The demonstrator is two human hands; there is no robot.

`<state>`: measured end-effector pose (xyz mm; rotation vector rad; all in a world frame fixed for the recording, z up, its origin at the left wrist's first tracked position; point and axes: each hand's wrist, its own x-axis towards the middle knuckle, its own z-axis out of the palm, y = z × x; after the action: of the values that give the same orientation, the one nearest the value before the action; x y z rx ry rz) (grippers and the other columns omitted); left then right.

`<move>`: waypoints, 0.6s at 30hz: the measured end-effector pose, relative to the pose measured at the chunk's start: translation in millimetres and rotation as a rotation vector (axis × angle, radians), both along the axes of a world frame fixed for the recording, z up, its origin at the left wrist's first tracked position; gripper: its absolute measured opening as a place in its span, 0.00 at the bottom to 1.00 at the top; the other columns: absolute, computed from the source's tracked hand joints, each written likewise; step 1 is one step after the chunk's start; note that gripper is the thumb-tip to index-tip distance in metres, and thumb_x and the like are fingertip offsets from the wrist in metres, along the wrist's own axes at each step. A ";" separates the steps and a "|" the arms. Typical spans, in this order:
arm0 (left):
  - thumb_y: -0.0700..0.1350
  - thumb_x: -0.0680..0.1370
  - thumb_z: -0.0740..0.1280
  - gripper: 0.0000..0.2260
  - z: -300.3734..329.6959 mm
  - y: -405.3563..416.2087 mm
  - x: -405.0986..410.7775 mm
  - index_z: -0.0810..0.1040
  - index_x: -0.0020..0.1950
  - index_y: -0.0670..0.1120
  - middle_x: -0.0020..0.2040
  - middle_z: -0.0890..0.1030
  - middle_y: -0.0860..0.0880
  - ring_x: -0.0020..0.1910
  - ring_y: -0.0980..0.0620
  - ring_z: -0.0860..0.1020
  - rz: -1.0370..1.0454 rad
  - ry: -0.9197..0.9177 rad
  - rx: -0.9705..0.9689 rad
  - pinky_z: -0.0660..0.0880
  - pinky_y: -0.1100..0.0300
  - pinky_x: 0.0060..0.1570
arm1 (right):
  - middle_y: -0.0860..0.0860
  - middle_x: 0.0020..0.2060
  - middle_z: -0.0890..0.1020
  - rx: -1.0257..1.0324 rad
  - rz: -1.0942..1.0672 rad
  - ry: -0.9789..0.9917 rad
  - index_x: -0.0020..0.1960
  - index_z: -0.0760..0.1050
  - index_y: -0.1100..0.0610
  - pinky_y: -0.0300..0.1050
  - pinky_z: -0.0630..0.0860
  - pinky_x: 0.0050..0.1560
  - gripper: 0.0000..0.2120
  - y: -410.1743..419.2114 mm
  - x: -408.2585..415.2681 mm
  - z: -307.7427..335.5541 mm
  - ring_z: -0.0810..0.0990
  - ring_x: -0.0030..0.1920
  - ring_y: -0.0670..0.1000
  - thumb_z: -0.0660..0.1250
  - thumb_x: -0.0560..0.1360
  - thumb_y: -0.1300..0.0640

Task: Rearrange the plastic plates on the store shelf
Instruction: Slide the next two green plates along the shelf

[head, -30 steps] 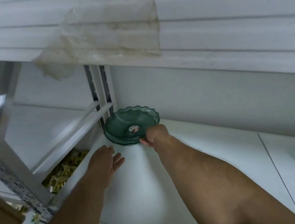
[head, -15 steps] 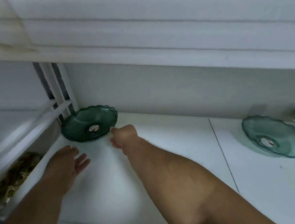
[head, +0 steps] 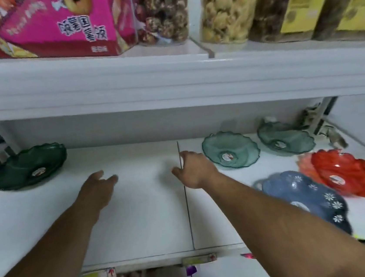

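A dark green scalloped plate (head: 29, 166) sits at the far left of the white shelf (head: 139, 211). My left hand (head: 98, 186) hovers over the shelf's middle, fingers relaxed, holding nothing. My right hand (head: 192, 169) hangs empty to its right, fingers loosely curled, just left of a light green plate (head: 230, 150). A second light green plate (head: 286, 138) lies further right. A red plate (head: 344, 172) and a blue flowered plate (head: 306, 197) lie at the front right.
The shelf above (head: 170, 80) overhangs low and carries a pink snack box (head: 57, 22) and jars of dried goods (head: 226, 8). A seam (head: 187, 206) splits the shelf boards. Price tags (head: 99, 274) line the front edge.
My right hand has let go of the dark green plate and drawn right toward the light green plates. The view has swung right and up, bringing the other plates into sight.
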<state>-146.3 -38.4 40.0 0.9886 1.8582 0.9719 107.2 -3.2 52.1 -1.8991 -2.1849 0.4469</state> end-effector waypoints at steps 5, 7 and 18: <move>0.51 0.80 0.64 0.30 10.8 -19.3 115.6 0.59 0.79 0.45 0.78 0.64 0.42 0.73 0.43 0.67 -0.244 0.246 -0.025 0.65 0.57 0.67 | 0.61 0.66 0.77 0.017 -0.049 -0.170 0.69 0.69 0.60 0.54 0.72 0.62 0.30 -33.1 123.2 6.4 0.74 0.65 0.63 0.58 0.77 0.40; 0.52 0.80 0.64 0.31 12.1 -26.3 150.4 0.57 0.80 0.46 0.79 0.62 0.43 0.76 0.44 0.64 -0.335 0.343 -0.026 0.61 0.54 0.73 | 0.59 0.68 0.75 0.006 -0.093 -0.199 0.72 0.68 0.58 0.55 0.71 0.63 0.30 -43.9 162.1 9.3 0.73 0.66 0.62 0.58 0.77 0.40; 0.57 0.80 0.57 0.29 17.4 -48.0 258.1 0.55 0.80 0.51 0.80 0.57 0.48 0.76 0.44 0.61 -0.736 1.004 0.034 0.64 0.49 0.69 | 0.56 0.68 0.74 -0.046 -0.199 -0.340 0.71 0.68 0.57 0.58 0.69 0.67 0.30 -97.9 261.0 11.4 0.71 0.69 0.60 0.54 0.77 0.38</move>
<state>111.9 -86.3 57.4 2.2321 1.8974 0.0068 368.2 -101.1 63.5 -2.3349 -2.1591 0.1475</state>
